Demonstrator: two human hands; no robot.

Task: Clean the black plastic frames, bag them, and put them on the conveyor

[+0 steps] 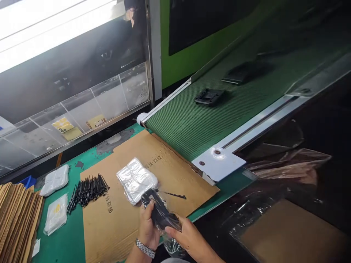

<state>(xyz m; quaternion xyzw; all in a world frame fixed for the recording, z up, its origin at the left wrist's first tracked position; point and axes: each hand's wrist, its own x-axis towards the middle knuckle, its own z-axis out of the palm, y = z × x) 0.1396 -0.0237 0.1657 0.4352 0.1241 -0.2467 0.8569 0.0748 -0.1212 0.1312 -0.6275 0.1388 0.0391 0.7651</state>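
My left hand [148,228], with a metal link watch on its wrist, and my right hand [189,237] both grip a black plastic part [157,210] inside a clear plastic bag [171,243]. The bagged part is held just above a flattened cardboard sheet [175,171]. A silvery, clear sealed packet [136,180] lies on the sheet close to my hands. One long black pin [175,195] lies beside it. To the left, a heap of similar black pins [87,191] rests on the sheet's edge.
A green ribbed conveyor belt [186,124] carrying black plastic parts [210,96] slopes up to the right behind the cardboard. A white metal plate [218,162] sits at its end. White packets [55,179] lie on a green mat [65,233], with stacked cardboard sheets [16,219] at far left.
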